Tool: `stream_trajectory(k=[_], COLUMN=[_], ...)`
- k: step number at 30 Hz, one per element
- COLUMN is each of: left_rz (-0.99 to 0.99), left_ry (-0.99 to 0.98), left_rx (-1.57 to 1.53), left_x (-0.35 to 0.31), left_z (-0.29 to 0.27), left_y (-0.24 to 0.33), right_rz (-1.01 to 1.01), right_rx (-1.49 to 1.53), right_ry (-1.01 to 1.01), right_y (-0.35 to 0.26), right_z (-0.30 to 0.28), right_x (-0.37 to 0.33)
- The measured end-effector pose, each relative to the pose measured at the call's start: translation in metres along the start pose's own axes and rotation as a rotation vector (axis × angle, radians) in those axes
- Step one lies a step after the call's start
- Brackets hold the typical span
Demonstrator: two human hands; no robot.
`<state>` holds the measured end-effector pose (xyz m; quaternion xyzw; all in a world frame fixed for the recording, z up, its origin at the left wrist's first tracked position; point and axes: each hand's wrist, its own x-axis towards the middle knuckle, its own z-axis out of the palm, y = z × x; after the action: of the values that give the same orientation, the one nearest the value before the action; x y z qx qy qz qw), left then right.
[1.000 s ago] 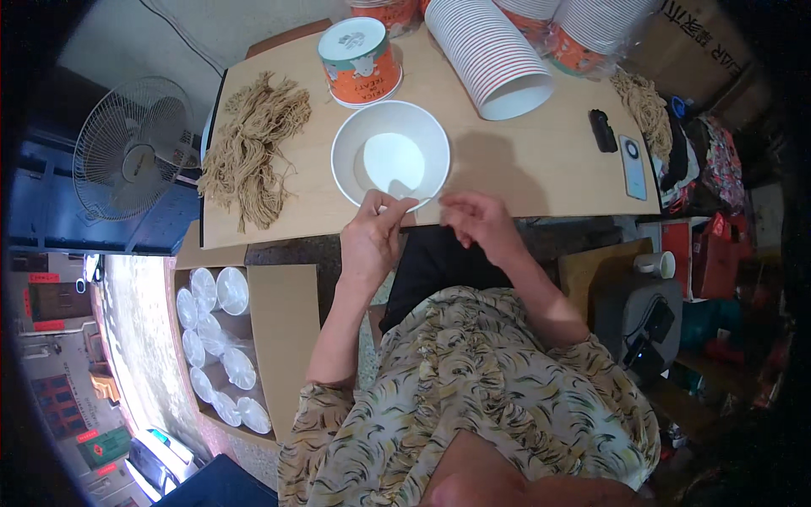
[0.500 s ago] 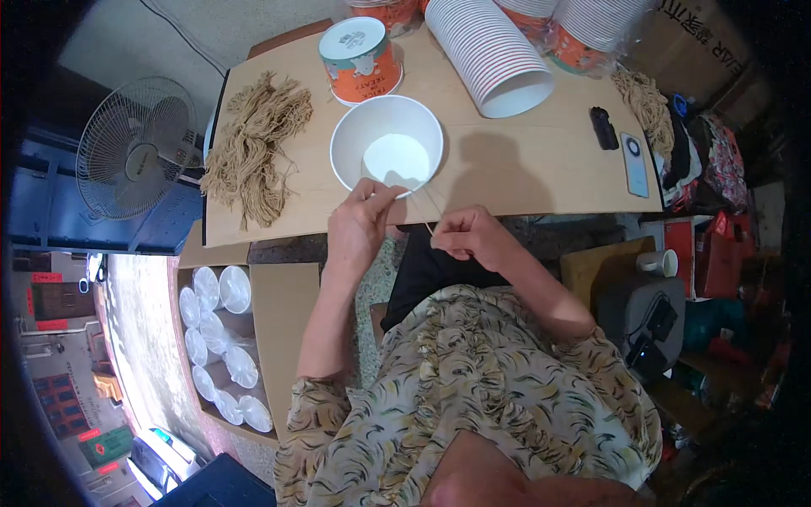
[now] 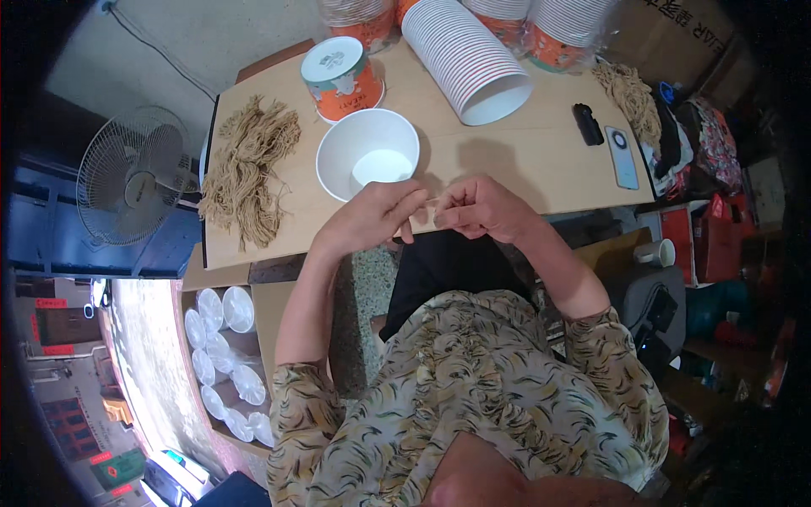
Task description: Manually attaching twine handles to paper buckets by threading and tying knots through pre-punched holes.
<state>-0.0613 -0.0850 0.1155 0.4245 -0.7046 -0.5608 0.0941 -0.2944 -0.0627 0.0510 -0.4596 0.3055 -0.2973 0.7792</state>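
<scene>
A pale wooden table [image 3: 524, 160] fills the upper part of the view, with a standing fan [image 3: 131, 177] off its left end. At its near edge the left hand [image 3: 372, 218] and right hand [image 3: 481, 207] meet fingertip to fingertip, both pinched narrow on what seems to be a short piece of tan string [image 3: 429, 203], too thin to make out clearly. Just beyond the left hand stands an open white paper bowl [image 3: 368, 154]; further out are a heap of tan strings [image 3: 249, 169], an upturned orange bowl [image 3: 343, 78], a lying stack of bowls [image 3: 465, 57] and a phone [image 3: 623, 157].
</scene>
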Motion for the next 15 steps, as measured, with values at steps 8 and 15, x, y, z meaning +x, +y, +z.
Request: stream_trajectory(k=[8,15], left_rz=[0.065,0.037], left_ry=[0.029,0.083], left_rx=[-0.229,-0.286], left_x=[0.011,0.017], left_z=[0.001,0.005], left_y=[-0.022,-0.027], right_rz=[-0.284,-0.595], right_rx=[-0.022,-0.672], right_ry=[0.339,0.501], right_y=[0.000,0.006], right_z=[0.014,0.020], right_x=[-0.012,-0.011])
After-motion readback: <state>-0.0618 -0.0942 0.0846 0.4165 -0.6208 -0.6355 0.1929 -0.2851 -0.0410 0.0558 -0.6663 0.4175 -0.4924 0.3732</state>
